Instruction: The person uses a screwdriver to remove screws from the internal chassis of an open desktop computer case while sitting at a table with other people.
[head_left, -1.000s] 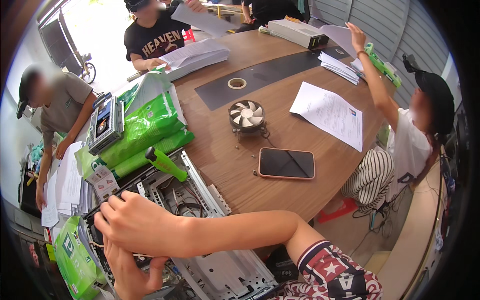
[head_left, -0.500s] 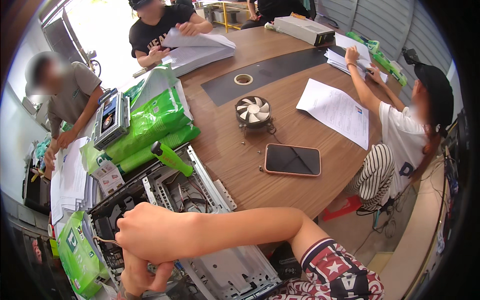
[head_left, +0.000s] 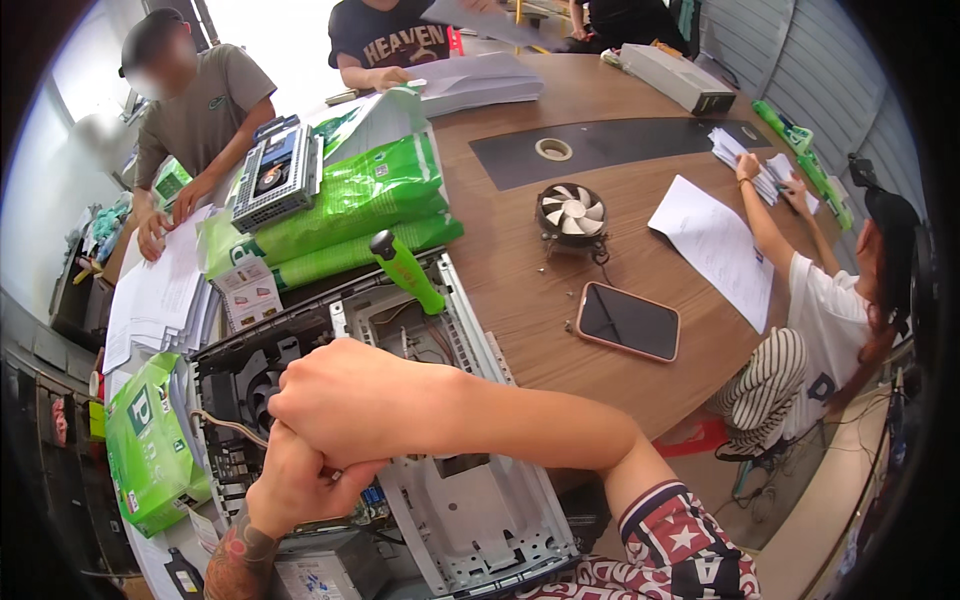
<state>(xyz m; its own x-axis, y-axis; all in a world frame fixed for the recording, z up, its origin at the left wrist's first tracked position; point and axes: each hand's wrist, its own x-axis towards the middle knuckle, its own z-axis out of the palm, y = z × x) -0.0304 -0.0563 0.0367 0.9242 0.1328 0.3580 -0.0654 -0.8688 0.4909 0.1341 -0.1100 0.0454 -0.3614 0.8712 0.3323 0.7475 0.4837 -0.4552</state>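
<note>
An opened desktop computer case [head_left: 475, 500] lies in front of me, its metal frame and inner parts exposed. Over its left half my two hands are pressed together. My right hand [head_left: 330, 395] is closed, its forearm crossing from the right. Just below it my left hand [head_left: 300, 485] is closed too, fingers curled. Whatever they grip is hidden between them. A thin light cable [head_left: 228, 424] runs from the case's left side up to my hands. A green-handled screwdriver [head_left: 408, 272] stands tilted on the case's far part, apart from my hands.
On the wooden table are a cooling fan [head_left: 571, 212], a phone [head_left: 628, 320], a tape roll [head_left: 553, 149] and a printed sheet [head_left: 712, 245]. Green packages [head_left: 350, 195] bear a metal drive unit [head_left: 278, 178] beyond the case. Three people handle papers around the table.
The view has shifted, so the table's things sit farther right. My hands stay closed together over the case, with more of my left forearm showing. The person across swings a sheet to the right.
</note>
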